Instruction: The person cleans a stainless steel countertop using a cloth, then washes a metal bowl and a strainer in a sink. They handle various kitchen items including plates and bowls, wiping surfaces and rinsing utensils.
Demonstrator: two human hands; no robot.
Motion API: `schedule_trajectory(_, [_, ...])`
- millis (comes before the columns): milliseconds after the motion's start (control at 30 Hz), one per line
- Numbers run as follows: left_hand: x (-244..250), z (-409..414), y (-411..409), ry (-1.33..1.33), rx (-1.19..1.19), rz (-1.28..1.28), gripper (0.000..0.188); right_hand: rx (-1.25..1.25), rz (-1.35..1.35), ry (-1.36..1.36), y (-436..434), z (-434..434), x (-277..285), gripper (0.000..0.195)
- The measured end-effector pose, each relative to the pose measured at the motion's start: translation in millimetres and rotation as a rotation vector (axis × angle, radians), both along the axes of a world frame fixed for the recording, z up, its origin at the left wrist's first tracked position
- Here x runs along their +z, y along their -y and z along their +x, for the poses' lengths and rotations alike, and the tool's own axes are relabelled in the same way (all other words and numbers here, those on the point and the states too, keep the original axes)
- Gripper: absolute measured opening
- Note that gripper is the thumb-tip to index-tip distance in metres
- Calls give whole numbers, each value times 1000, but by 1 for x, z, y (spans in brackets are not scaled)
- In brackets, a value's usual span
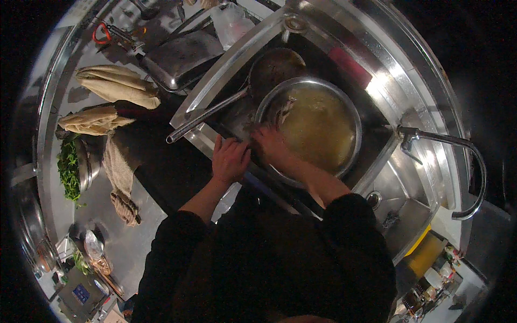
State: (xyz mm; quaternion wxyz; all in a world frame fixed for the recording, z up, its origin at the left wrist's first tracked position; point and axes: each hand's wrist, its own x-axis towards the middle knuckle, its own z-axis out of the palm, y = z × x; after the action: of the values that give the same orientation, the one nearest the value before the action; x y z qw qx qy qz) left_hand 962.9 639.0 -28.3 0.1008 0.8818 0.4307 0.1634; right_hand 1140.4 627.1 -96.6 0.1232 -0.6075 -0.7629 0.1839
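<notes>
A large round metal basin [359,121] with cloudy yellowish liquid sits in a deep steel sink [242,42]. My right hand [268,141] is at the basin's left rim, slightly blurred; its fingertips are dark, and whether they hold anything cannot be told. Just to its left, my left hand [232,157] rests at the sink's front edge with fingers somewhat spread and nothing seen in it. Behind the basin lies a dark round pan [276,66]. A long metal handle [210,115] runs from near it out over the sink's left rim.
A curved tap [476,161] stands right of the sink, over a second steel basin [398,181]. On the left counter are folded beige cloths [117,84], leafy greens [68,173] by a metal bowl [91,161], a dark rectangular tray [185,56] and red-handled scissors [101,33].
</notes>
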Motion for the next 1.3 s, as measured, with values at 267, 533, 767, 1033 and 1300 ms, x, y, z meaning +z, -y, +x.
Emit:
schedule_trajectory(267, [11,7,2,0,13,-21,20,-472,-443,-438,98,114,-25,34])
schedule_trajectory(533, [9,9,1,9,-25,16,18,-608,52,188,100,111,-96,53])
schedule_trajectory(767, [12,8,6,-72,-12,-7,20,-490,-296,246,82,130,-69,36])
schedule_trajectory(1033, [0,16,9,-75,-28,-27,31,-534,-417,181,104,135,-5,23])
schedule_trajectory(1300, [4,170,11,892,234,-1664,37,-713,252,-371,100,82,153,18])
